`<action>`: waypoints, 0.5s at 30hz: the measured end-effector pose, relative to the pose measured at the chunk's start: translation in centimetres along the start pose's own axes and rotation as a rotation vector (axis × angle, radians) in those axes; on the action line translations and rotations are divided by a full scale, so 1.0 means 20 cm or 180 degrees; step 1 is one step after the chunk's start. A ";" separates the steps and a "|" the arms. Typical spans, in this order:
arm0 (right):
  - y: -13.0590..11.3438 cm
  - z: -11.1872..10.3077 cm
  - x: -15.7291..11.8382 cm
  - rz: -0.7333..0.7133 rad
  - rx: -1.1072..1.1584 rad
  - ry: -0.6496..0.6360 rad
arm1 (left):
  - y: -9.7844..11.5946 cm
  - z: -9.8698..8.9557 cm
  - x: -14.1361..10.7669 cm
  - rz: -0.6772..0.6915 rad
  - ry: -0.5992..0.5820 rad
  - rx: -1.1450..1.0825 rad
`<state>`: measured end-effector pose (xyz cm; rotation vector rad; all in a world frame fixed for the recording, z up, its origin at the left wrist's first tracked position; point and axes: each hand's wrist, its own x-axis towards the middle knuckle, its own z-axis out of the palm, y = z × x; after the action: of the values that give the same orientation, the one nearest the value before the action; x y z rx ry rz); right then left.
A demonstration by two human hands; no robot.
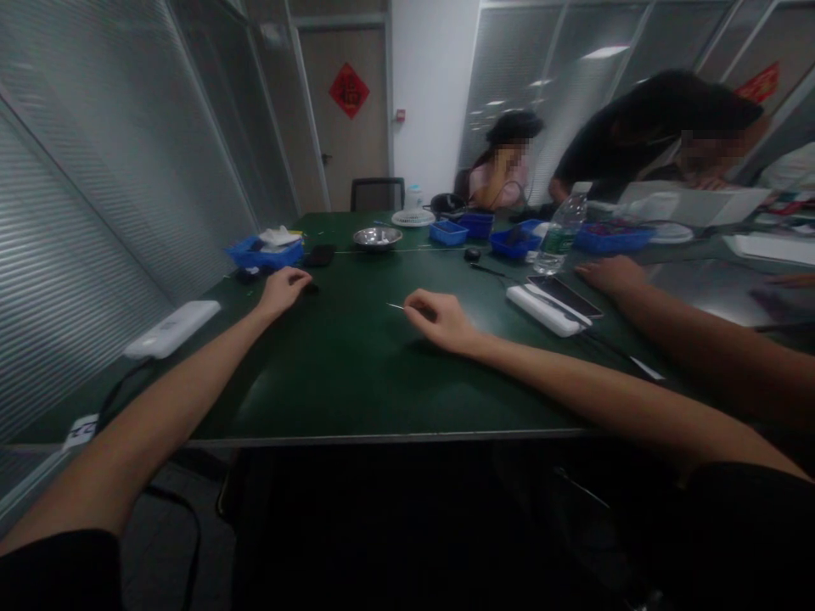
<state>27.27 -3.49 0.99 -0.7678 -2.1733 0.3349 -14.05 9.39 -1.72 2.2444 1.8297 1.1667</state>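
Note:
My right hand [441,319] hovers over the middle of the green table [356,373]. Thumb and fingers pinch a thin, silvery, needle-like tool [395,305], its end pointing left; the rest is hidden in the hand. Farther left, my left hand [283,291] is closed, with its fingertips together. A small dark patch [311,288] shows at those fingertips, too blurred to tell a held thing from shadow. Just beyond my left hand are a blue tray [267,255] with white tissue and a dark flat phone-like object [320,255].
A metal bowl [377,238] stands farther back. To the right are a white power strip [548,311], a phone [565,295], a water bottle [561,233] and blue trays [448,232]. A co-worker's arm [694,310] rests at right. Another white power strip [171,329] lies left.

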 end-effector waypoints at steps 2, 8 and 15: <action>0.00 0.00 0.00 -0.0016 -0.0007 0.0003 | 0.00 0.01 0.00 -0.0055 0.0034 -0.0010; 0.00 0.00 0.00 -0.0064 0.0009 -0.0036 | -0.01 0.01 0.00 0.0019 -0.0100 -0.0027; -0.01 0.00 -0.01 -0.0072 -0.0021 -0.0077 | -0.04 0.03 0.01 0.0030 -0.0175 0.0152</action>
<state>27.28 -3.67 1.01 -0.7458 -2.2052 0.3271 -14.35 9.96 -2.34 2.2883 1.8481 1.0628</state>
